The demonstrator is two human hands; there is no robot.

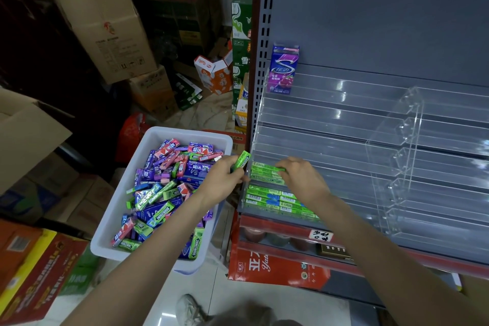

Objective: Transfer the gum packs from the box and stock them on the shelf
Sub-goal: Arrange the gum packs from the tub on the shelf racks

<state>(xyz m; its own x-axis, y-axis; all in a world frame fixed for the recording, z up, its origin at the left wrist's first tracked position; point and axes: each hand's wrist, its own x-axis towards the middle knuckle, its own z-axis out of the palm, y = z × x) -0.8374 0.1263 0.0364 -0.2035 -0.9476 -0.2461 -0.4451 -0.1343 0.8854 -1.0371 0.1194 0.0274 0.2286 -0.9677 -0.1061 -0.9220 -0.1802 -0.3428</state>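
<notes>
Grip of left hand [225, 176] round green gum pack [241, 159].

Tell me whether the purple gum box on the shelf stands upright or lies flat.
Upright: the purple gum box stands on end on the top clear tier.

Light is uneven: the acrylic tiered rack [344, 124] and grey shelf back panel [383, 13] are moderately lit, with white glare streaks on the clear tiers, while the stacked cardboard cartons [100, 23] at left sink into deep shadow. Wide-angle distortion bends the edges. The near forearms look soft and slightly blurred.
</notes>
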